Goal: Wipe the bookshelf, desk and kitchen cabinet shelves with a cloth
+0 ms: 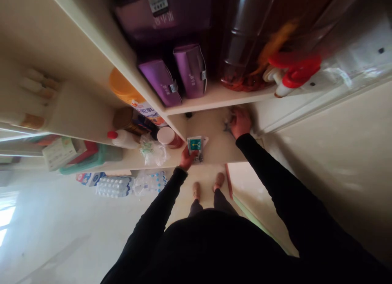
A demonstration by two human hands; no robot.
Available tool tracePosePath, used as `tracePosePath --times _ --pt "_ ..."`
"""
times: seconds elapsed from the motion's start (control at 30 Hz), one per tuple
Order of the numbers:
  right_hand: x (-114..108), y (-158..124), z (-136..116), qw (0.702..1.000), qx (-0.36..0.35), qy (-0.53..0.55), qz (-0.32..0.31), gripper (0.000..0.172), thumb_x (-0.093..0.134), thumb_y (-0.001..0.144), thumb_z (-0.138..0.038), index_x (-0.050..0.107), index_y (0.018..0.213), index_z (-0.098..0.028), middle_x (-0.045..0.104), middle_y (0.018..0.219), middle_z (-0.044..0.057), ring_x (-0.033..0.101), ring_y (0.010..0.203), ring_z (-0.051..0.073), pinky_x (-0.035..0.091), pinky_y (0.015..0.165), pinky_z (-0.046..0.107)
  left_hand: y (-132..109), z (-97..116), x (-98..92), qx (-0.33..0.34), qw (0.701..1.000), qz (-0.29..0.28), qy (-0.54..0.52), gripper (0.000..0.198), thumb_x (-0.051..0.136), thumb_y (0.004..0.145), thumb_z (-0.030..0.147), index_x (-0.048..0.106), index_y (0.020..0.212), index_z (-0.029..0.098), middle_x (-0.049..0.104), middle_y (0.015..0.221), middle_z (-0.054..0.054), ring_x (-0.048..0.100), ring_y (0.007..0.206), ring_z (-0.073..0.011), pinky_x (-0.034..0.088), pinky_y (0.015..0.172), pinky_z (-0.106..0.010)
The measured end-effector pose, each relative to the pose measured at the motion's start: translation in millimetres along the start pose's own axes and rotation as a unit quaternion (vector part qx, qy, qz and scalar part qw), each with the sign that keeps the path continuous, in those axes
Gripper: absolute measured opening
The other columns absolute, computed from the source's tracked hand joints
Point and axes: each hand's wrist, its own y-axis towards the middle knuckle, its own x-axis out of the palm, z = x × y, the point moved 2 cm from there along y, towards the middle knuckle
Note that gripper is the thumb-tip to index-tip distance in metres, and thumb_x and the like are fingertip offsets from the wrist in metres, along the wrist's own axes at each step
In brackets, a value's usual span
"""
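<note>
My left hand [186,158] is closed on the near edge of a small flat packet [194,143], white with a green square and a yellow mark. The packet is over the front part of the lower shelf [214,143]; other small items beside it are too blurred to name. Deeper in the same compartment, on the right, my right hand [241,124] has its fingers bent together. A small dark, shiny thing [227,125] lies at its fingertips, and what the fingers hold is hidden.
Purple boxes [190,72] and a large dark jar [245,43] stand on the shelf above. A lidded jar [167,136], a plastic bag [153,151] and a white bottle with a red cap [124,138] are to the left. Wrapped bottle packs [113,186] lie on the floor.
</note>
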Motion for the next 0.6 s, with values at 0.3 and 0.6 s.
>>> tracePosePath --times 0.3,0.6 --pt "30 45 -8 0.992 0.099 -0.076 0.006 0.077 0.061 0.1 -0.044 0.049 0.153 0.009 0.051 0.158 0.038 0.037 0.155 0.044 0.021 0.132 0.064 0 -7 -2.5 0.01 1.0 -0.007 0.003 0.04 0.091 0.076 0.045 0.072 0.1 0.02 0.078 0.087 -0.004 0.069 0.073 -0.017 0.057 0.071 -0.03" --pt "-3 -37 10 0.993 0.032 -0.098 -0.05 0.076 0.053 0.104 -0.049 0.047 0.151 0.01 0.054 0.148 0.04 0.042 0.142 0.047 0.034 0.119 0.063 2 -6 -3.2 0.018 1.0 -0.014 0.0 0.043 0.091 0.075 0.046 0.071 0.102 0.02 0.077 0.091 -0.006 0.072 0.082 -0.0214 0.059 0.079 -0.035"
